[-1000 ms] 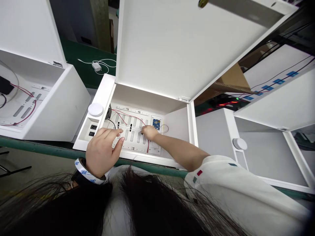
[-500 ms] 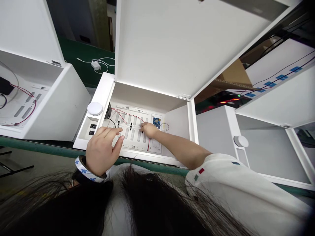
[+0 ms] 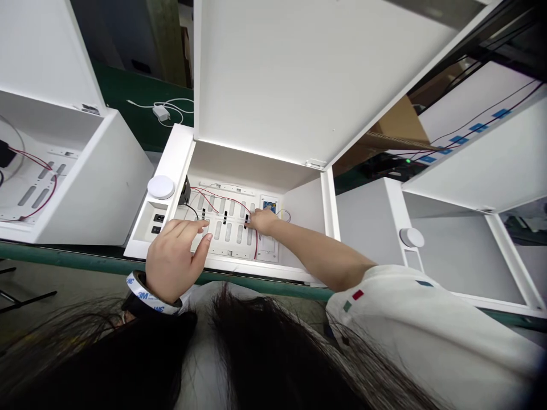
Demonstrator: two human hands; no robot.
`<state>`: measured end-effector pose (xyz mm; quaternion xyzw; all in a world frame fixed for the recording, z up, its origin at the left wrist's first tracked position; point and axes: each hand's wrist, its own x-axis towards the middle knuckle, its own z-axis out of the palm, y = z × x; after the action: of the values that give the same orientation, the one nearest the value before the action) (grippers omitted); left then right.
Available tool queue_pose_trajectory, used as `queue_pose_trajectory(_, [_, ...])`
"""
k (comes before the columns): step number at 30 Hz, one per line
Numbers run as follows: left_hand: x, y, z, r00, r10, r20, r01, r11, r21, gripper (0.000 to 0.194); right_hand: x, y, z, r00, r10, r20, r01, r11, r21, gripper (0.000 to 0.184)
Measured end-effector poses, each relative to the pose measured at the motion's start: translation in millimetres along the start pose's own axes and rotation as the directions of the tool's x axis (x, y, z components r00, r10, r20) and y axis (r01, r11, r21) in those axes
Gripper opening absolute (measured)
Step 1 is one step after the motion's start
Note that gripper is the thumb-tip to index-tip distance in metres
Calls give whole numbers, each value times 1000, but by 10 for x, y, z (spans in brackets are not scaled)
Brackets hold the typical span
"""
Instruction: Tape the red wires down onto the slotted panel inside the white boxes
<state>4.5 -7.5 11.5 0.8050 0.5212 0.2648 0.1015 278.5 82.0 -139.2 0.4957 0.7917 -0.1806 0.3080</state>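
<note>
My left hand (image 3: 176,256) rests over the front left edge of the white box (image 3: 273,272), its thumb apart from its fingers and nothing in it. A roll of white and blue printed tape (image 3: 147,295) sits around that wrist. Inside the box, my right hand (image 3: 261,221) is low over the slotted white plate (image 3: 228,232), with fingertips bent together beside a small black strip (image 3: 246,221). A thin red wire (image 3: 256,247) passes beneath these fingers; what they grip, if anything, is hidden. Two similar black strips lie further left. The hand partly covers a blue circuit board (image 3: 269,205).
The box's lid (image 3: 333,74) stands raised behind. Similar white boxes flank it: one at left (image 3: 94,182) with wires inside, one at right (image 3: 367,216). A white charger (image 3: 161,112) with its cable lies on the green table (image 3: 128,85). A cardboard box (image 3: 397,125) is at back right.
My right hand has shifted slightly right relative to the plate, uncovering more of the black strip and covering more of the circuit board. My left hand keeps its pose. The whole view has shifted a little.
</note>
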Motion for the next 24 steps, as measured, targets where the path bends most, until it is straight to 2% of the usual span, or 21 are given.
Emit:
queue_pose_trajectory(3, [-5, -7, -4, 1000, 11, -11, -10, 1000, 10, 20, -73, 16, -34, 998, -14, 56, 18, 998, -58, 46])
queue_pose_trajectory(6, [-7, -11, -9, 1000, 25, -16, -25, 1000, 16, 19, -107, 53, -17, 996, 28, 89, -23, 998, -58, 46])
queue_pose_trajectory(11, [-6, -17, -3, 999, 32, -31, -31, 999, 27, 19, -117, 90, 48, 990, 104, 98, -104, 995, 0, 30])
queue_pose_trajectory(14, [-4, -17, 3, 999, 38, -27, -37, 999, 27, 18, -144, 80, 22, 989, 121, 85, -122, 992, 16, 28])
queue_pose_trajectory(19, [5, -8, 7, 999, 38, -31, -37, 999, 34, 19, -220, 31, -86, 999, 45, 11, -45, 999, 17, 34])
queue_pose_trajectory(24, [14, 9, 11, 999, 38, -34, -37, 999, 37, 19, -223, -2, -80, 998, -22, 53, 23, 1000, -17, 35])
